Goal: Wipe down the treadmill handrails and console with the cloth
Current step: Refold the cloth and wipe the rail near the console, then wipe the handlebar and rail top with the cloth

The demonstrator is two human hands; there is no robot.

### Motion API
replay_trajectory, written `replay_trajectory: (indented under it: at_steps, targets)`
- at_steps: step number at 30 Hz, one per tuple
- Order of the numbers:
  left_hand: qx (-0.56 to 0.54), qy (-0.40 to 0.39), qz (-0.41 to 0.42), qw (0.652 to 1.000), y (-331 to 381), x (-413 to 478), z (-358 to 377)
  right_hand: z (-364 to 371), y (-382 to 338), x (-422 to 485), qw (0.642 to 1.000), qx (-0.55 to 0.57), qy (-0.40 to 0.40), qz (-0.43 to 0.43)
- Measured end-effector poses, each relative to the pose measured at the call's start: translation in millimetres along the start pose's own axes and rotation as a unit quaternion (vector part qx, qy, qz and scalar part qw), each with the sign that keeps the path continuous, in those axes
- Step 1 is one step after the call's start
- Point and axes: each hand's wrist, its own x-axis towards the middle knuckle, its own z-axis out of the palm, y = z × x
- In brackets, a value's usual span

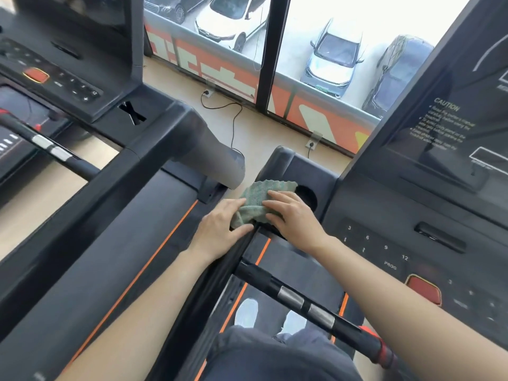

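A green cloth [259, 198] lies bunched on the top end of the black left handrail [217, 281], beside the console's cup holder [309, 200]. My left hand [221, 229] grips the cloth's near left edge between thumb and fingers. My right hand [292, 215] lies flat on the cloth with straight fingers pressing down. The dark console [390, 215] with number keys and a red stop button [423, 290] stretches to the right. A black crossbar with silver sensor plates [302, 301] runs under my right forearm.
A neighbouring treadmill [90, 229] stands close on the left, its console [57, 70] at the top left. Power cables and floor sockets [312, 144] lie by the window ahead. My white shoes [247, 312] stand on the belt below.
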Motion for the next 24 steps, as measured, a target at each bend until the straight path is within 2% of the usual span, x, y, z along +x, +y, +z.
replay_trajectory:
  at_steps: [3,7,11,14,17,19,22,24]
  targets:
    - [-0.029,0.014,-0.058,0.998,1,4,0,-3,0,6,0.999,0.014,-0.025,0.016]
    - [-0.067,-0.003,-0.08,0.995,-2,3,-1,-8,6,9,1.0,0.008,-0.022,0.003]
    - [-0.165,-0.085,-0.111,0.976,-6,-9,-8,-10,14,7,0.997,-0.008,-0.08,0.008]
    - [-0.151,-0.139,-0.125,0.971,-4,-20,-13,-11,13,5,0.99,-0.041,-0.133,-0.004]
    - [-0.089,-0.17,-0.145,0.971,2,-31,-17,-8,4,-3,0.976,-0.114,-0.183,-0.034]
    - [-0.051,-0.139,-0.159,0.976,6,-38,-16,-8,0,-7,0.975,-0.118,-0.181,-0.056]
    - [-0.01,0.003,-0.176,0.984,22,-40,-8,-13,2,0,0.981,-0.091,-0.138,-0.103]
    - [0.024,0.044,-0.161,0.986,36,-31,0,-14,6,13,0.98,-0.084,-0.121,-0.135]
